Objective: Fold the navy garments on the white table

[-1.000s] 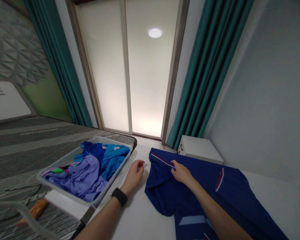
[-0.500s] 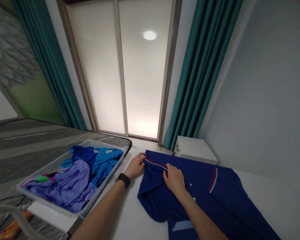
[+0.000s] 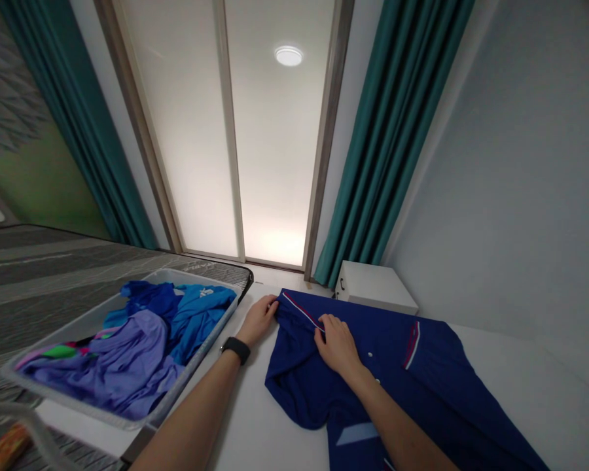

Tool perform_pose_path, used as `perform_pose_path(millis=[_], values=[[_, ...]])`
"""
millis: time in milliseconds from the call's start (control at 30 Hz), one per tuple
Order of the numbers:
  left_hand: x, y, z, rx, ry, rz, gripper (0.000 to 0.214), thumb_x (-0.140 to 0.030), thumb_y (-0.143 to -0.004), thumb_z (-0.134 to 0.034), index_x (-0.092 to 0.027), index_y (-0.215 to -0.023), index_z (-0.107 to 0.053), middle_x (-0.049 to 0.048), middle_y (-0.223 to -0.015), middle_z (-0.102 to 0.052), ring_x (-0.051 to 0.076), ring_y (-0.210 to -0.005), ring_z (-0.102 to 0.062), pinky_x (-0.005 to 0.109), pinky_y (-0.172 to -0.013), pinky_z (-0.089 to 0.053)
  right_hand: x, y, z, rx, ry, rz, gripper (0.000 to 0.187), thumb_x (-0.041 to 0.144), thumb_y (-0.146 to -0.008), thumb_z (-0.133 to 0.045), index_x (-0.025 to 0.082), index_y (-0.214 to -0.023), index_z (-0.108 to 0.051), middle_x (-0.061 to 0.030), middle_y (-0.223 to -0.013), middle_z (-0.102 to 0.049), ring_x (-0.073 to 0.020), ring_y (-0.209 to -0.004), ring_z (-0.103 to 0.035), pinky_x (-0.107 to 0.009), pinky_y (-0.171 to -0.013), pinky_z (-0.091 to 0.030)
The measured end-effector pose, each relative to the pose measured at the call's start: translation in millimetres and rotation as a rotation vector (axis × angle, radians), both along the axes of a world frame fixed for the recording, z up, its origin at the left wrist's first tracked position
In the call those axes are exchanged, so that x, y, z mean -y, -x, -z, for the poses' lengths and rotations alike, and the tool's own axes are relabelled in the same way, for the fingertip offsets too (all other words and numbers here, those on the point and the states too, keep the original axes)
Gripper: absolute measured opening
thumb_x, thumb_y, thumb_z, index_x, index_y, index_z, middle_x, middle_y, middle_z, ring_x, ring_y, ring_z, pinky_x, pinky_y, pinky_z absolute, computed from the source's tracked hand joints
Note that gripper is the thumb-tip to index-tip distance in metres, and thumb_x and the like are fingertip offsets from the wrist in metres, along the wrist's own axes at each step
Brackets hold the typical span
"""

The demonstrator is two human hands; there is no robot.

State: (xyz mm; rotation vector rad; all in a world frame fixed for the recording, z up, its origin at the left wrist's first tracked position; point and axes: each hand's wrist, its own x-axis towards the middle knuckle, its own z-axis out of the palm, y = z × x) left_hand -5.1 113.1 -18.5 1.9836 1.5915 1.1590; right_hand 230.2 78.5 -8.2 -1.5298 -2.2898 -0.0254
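A navy shirt [image 3: 436, 386] is spread across the tabletop [image 3: 250, 425], right of a tub [image 3: 191, 373] of clothes [image 3: 132, 360]. Its far left corner is touched by the left hand [image 3: 259, 322], and its striped trim [image 3: 302, 309] is met at the near end by the right hand [image 3: 336, 343] — presumably so the edge between is kept straight. Whether either grip is closed on cloth cannot be told — the fingertips are poorly shown.

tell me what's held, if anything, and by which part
Left hand touches the navy shirt at its far left corner, right hand its striped edge; whether either grips cannot be told.
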Motion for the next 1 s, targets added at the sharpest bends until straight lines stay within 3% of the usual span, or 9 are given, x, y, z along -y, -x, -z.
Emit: perform_pose_path(millis=[133, 300, 367, 467, 567, 733, 867, 1000], values=[[2.0, -0.1, -1.3, 0.017, -0.004, 0.028, 0.03, -0.035, -0.093, -0.037, -0.02, -0.096, -0.063, 0.0049, -0.091, -0.067, 0.019, -0.082, -0.061, 0.028, -0.076, -0.044, -8.4, 5.2, -7.2, 0.082, 0.045, -0.004, 0.035, 0.031, -0.093, -0.042, 0.016, -0.123, -0.053, -0.012, -0.113, -0.062, -0.0266, -0.105, -0.052, -0.036, -0.089, -0.033], [4.7, -0.9, -4.0, 0.03, -0.006, 0.045, 0.03, -0.034, -0.094, -0.037, -0.02, -0.096, -0.064, 0.0041, -0.092, -0.068, 0.019, -0.084, -0.062, 0.028, -0.077, -0.045, -36.5, 31.8, -24.9, 0.076, 0.157, -0.071, 0.054, 0.043, -0.089, -0.051, 0.016, -0.135, -0.045, -0.0155, -0.127, -0.055, -0.0302, -0.117, -0.046, -0.039, -0.093, -0.032], [5.2, -1.0, -4.8, 0.032, -0.005, 0.041, 0.029, -0.033, -0.094, -0.038, -0.02, -0.097, -0.064, 0.0043, -0.093, -0.068, 0.019, -0.085, -0.062, 0.028, -0.077, -0.045, -48.5, 45.8, -29.4, 0.037, 0.223, -0.11, 0.05, 0.043, -0.089, -0.053, 0.019, -0.132, -0.047, -0.0133, -0.128, -0.055, -0.0289, -0.119, -0.046, -0.039, -0.092, -0.032], [4.4, -0.6, -4.1, 0.031, 0.002, 0.029, 0.029, -0.034, -0.093, -0.039, -0.02, -0.095, -0.064, 0.0044, -0.089, -0.068, 0.019, -0.081, -0.061, 0.029, -0.075, -0.044, -59.5, 62.6, -32.8, 0.025, 0.278, -0.141, 0.028, 0.037, -0.093, -0.048, 0.021, -0.115, -0.055, -0.009, -0.114, -0.064, -0.0251, -0.11, -0.054, -0.036, -0.089, -0.034], [1.8, 0.3, -0.2, 0.037, 0.009, 0.007, 0.029, -0.034, -0.093, -0.039, -0.019, -0.101, -0.063, 0.0051, -0.09, -0.067, 0.018, -0.076, -0.06, 0.029, -0.072, -0.045, -63.7, 68.8, -35.8, 0.016, 0.283, -0.14, 0.023, 0.033, -0.099, -0.039, 0.022, -0.114, -0.052, -0.0073, -0.104, -0.068, -0.0216, -0.1, -0.061, -0.031, -0.082, -0.036], [-0.5, 0.9, 7.3, 0.05, -0.002, -0.06, 0.045, -0.029, -0.088, -0.045, -0.017, -0.132, -0.048, 0.0096, -0.117, -0.06, 0.012, -0.063, -0.054, 0.029, -0.071, -0.047, -79.4, 54.9, -44.6, 0.009, 0.286, -0.031, 0.028, 0.037, -0.102, -0.027, 0.022, -0.118, -0.046, -0.0105, -0.106, -0.068, -0.0221, -0.098, -0.063, -0.029, -0.076, -0.038], [2.0, -0.3, 7.8, -0.014, 0.023, -0.082, 0.044, -0.028, -0.087, -0.048, -0.019, -0.13, -0.05, 0.0082, -0.115, -0.062, 0.012, -0.063, -0.055, 0.028, -0.07, -0.046, -94.0, 32.0, -44.2, 0.067, 0.328, 0.089, 0.025, 0.035, -0.1, -0.034, 0.02, -0.11, -0.052, -0.014, -0.109, -0.067, -0.0243, -0.099, -0.064, -0.032, -0.078, -0.041], [5.2, -1.6, 4.1, -0.072, 0.029, -0.074, 0.034, -0.028, -0.087, -0.048, -0.019, -0.117, -0.059, 0.007, -0.106, -0.065, 0.013, -0.064, -0.056, 0.029, -0.069, -0.044, -91.8, 17.5, -32.9, 0.124, 0.36, 0.148, 0.026, 0.034, -0.099, -0.035, 0.02, -0.109, -0.055, -0.0155, -0.108, -0.068, -0.0273, -0.1, -0.065, -0.036, -0.078, -0.044]])
